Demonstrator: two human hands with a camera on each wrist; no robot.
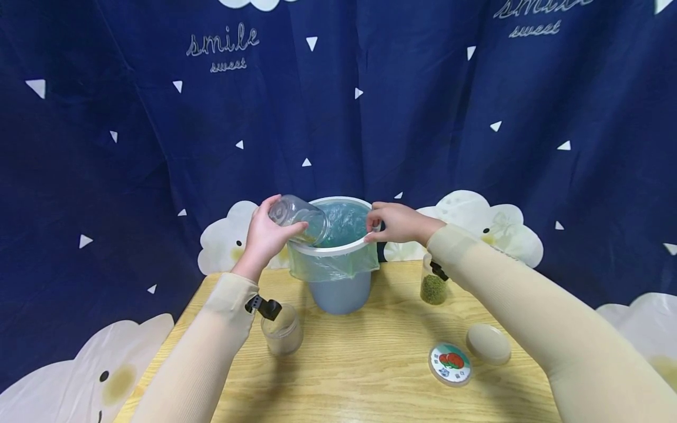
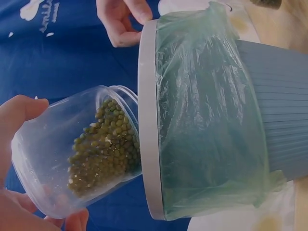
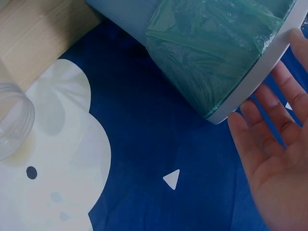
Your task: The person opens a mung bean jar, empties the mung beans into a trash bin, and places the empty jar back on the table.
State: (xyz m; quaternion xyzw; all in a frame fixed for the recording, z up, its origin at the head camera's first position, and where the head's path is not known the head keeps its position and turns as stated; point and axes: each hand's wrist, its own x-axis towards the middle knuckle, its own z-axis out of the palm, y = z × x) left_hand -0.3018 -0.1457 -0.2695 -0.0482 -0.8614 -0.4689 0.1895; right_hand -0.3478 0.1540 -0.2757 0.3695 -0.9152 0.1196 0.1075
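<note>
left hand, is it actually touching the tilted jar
Touching: the head view shows the left hand gripping the jar, and the left wrist view shows thumb and fingertips against its wall.

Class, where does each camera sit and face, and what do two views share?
Head: on the head, facing forward and down at the bin; left grip, right grip, sleeves.
Left wrist: on that wrist, facing tilted jar; both grips.
Right wrist: on that wrist, facing bin, curtain; right grip.
Wrist views share bin and right grip.
</note>
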